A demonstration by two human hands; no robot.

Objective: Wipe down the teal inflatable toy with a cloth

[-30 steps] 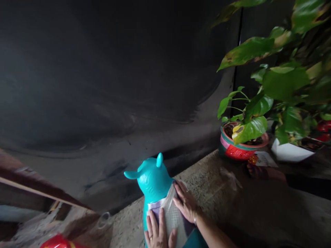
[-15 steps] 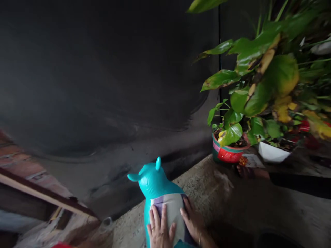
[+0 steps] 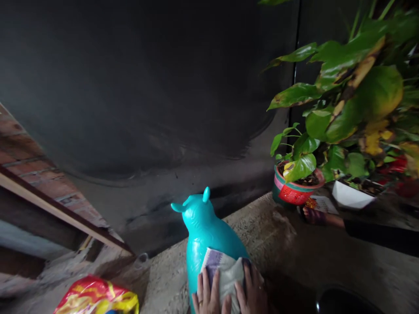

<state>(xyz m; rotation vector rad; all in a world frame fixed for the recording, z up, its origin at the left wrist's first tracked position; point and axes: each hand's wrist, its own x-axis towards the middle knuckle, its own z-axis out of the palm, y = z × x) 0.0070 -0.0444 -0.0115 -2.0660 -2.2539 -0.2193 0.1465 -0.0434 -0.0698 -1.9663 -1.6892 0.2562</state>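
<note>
Both hands lie flat with fingers spread on a folded cloth [image 3: 225,272] draped over the back of the teal toy animal [image 3: 204,231], which stands on the rough concrete ledge [image 3: 281,248] near the potted plant [image 3: 296,185]; the left hand [image 3: 207,294] and right hand [image 3: 252,292] would do best pressing evenly, so the toy stays upright

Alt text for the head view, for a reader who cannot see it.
Left hand and right hand press a pale folded cloth flat against the back of a turquoise plastic animal toy on a concrete ledge, near a red potted plant.
</note>
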